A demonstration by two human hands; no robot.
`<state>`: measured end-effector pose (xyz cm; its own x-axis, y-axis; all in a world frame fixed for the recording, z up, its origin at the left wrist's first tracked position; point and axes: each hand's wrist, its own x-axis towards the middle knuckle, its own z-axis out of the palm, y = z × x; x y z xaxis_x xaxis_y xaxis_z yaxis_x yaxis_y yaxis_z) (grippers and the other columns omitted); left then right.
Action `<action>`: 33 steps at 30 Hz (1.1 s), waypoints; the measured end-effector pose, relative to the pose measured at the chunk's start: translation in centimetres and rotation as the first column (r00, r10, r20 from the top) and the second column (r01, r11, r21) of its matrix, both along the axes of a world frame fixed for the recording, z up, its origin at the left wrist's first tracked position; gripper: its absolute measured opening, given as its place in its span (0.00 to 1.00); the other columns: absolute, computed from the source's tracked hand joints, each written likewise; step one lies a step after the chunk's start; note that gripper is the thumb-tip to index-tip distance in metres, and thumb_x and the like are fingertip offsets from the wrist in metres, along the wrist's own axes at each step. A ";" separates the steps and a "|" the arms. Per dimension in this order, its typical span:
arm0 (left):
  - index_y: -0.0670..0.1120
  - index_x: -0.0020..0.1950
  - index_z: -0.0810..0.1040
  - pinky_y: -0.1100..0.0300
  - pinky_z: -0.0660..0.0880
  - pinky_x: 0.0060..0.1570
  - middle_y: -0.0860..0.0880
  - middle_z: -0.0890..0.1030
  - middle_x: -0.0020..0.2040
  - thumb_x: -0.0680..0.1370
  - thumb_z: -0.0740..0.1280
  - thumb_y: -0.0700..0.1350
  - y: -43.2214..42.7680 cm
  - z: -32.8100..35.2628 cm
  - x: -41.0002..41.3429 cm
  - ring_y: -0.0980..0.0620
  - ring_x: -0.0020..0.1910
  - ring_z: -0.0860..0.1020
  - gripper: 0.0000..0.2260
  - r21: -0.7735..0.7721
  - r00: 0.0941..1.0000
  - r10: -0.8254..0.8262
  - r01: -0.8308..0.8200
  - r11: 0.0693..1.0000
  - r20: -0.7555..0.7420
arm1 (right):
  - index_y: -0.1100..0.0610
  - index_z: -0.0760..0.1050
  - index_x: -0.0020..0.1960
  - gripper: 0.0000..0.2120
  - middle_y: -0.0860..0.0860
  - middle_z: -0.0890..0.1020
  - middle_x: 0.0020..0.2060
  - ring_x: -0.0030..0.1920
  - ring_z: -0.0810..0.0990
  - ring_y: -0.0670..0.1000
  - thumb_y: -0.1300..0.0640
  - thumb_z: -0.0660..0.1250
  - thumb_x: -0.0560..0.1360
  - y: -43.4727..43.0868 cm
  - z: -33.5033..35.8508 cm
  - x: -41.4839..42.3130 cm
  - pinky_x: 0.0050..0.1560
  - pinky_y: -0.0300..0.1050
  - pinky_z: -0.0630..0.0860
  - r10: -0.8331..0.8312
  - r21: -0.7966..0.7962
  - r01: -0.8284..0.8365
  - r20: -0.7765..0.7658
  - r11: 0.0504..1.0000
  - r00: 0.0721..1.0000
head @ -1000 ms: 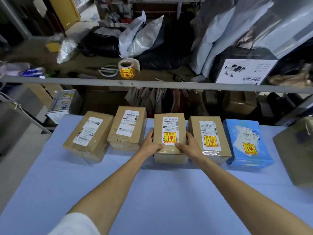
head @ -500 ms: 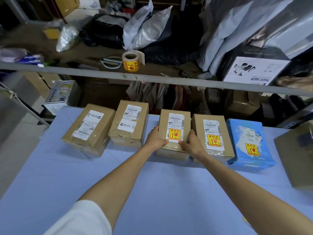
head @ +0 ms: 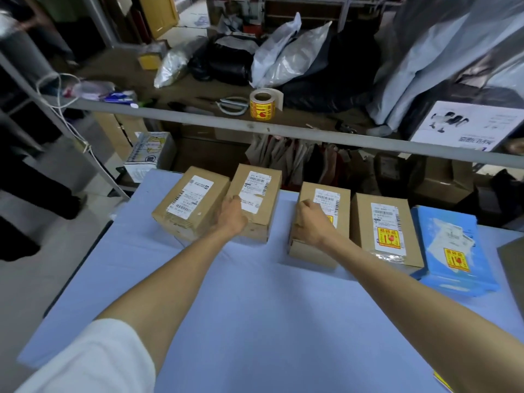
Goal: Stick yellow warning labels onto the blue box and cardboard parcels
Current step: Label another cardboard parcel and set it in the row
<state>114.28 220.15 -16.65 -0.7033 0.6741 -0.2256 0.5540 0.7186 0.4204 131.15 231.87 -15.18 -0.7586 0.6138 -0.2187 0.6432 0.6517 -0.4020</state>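
Observation:
Five parcels stand in a row on the blue table [head: 255,321]. The first cardboard parcel [head: 190,202] and second cardboard parcel [head: 259,211] carry only white shipping labels. My left hand [head: 232,215] grips the second parcel at its near left edge. My right hand [head: 310,222] is curled over the top left of the third cardboard parcel [head: 326,251] and hides most of its yellow label [head: 329,219]. The fourth cardboard parcel [head: 363,222] and the blue box [head: 431,245] each show a yellow warning label. The label roll [head: 262,104] stands on the shelf behind.
A grey shelf rail [head: 368,140] runs across just behind the parcels. On the shelf lie scissors [head: 232,104], plastic bags [head: 286,58] and a white printed box [head: 465,126]. A dark box [head: 513,259] sits at the table's right edge. A person's legs [head: 34,194] stand at the left.
My left hand left the third parcel and moved left onto the second one. My right hand slid from the third parcel's right side to its top left. The view shifted left.

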 end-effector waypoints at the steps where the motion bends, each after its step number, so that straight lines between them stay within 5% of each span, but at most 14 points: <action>1: 0.41 0.67 0.68 0.50 0.70 0.60 0.41 0.69 0.65 0.75 0.65 0.37 -0.1 0.0 -0.7 0.41 0.63 0.70 0.20 -0.035 1.000 0.000 -0.001 0.999 -0.019 | 0.65 0.68 0.64 0.20 0.61 0.69 0.64 0.64 0.68 0.62 0.62 0.63 0.74 -0.2 0.0 -0.8 0.59 0.51 0.71 0.014 -0.004 -0.014 0.017 1.000 1.000; 7: 0.45 0.75 0.58 0.46 0.70 0.63 0.41 0.62 0.73 0.75 0.65 0.44 1.4 -1.6 -4.0 0.39 0.67 0.67 0.30 -0.097 0.999 -0.020 0.025 0.995 0.047 | 0.65 0.64 0.69 0.24 0.61 0.68 0.64 0.65 0.69 0.62 0.57 0.64 0.77 0.0 -0.9 -5.2 0.62 0.51 0.68 0.024 -0.084 -0.017 0.082 0.996 0.996; 12: 0.41 0.78 0.47 0.49 0.59 0.71 0.41 0.55 0.77 0.76 0.68 0.48 3.5 -3.3 -5.5 0.41 0.74 0.59 0.39 -0.002 0.977 0.049 -0.050 0.999 0.207 | 0.65 0.61 0.70 0.28 0.62 0.72 0.64 0.63 0.72 0.61 0.54 0.66 0.76 0.7 -2.0 -8.2 0.57 0.48 0.70 -0.153 -0.289 0.158 0.042 0.944 0.987; 17: 0.43 0.77 0.52 0.47 0.64 0.70 0.42 0.62 0.75 0.72 0.72 0.51 4.5 -4.6 -7.1 0.42 0.73 0.62 0.41 0.042 0.948 0.103 -0.121 0.992 0.301 | 0.61 0.56 0.70 0.32 0.58 0.74 0.65 0.63 0.74 0.59 0.53 0.70 0.74 0.4 -4.8 -9.9 0.60 0.52 0.73 -0.318 -0.509 0.235 -0.082 0.828 0.945; 24: 0.45 0.73 0.57 0.50 0.73 0.61 0.44 0.70 0.67 0.71 0.72 0.44 3.9 -4.3 -7.4 0.43 0.63 0.73 0.35 0.083 0.914 0.139 -0.184 0.979 0.381 | 0.55 0.57 0.70 0.33 0.52 0.76 0.63 0.62 0.76 0.55 0.59 0.72 0.72 0.2 -6.4 -9.6 0.63 0.55 0.74 -0.498 -0.732 0.237 -0.159 0.639 0.852; 33: 0.48 0.75 0.56 0.55 0.68 0.59 0.43 0.64 0.68 0.74 0.68 0.41 0.2 0.0 -3.7 0.42 0.65 0.69 0.33 0.073 0.921 0.122 -0.160 0.984 0.370 | 0.50 0.54 0.71 0.40 0.46 0.77 0.58 0.60 0.76 0.51 0.63 0.74 0.69 -2.4 -3.9 -6.2 0.62 0.52 0.75 -0.427 -0.705 0.133 -0.260 0.697 0.866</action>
<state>110.62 220.34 -16.65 -0.6752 0.6064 -0.4200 0.2460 0.7219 0.6468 124.92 229.46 -19.06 -0.6810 0.6261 -0.3799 0.4495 -0.0522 -0.8918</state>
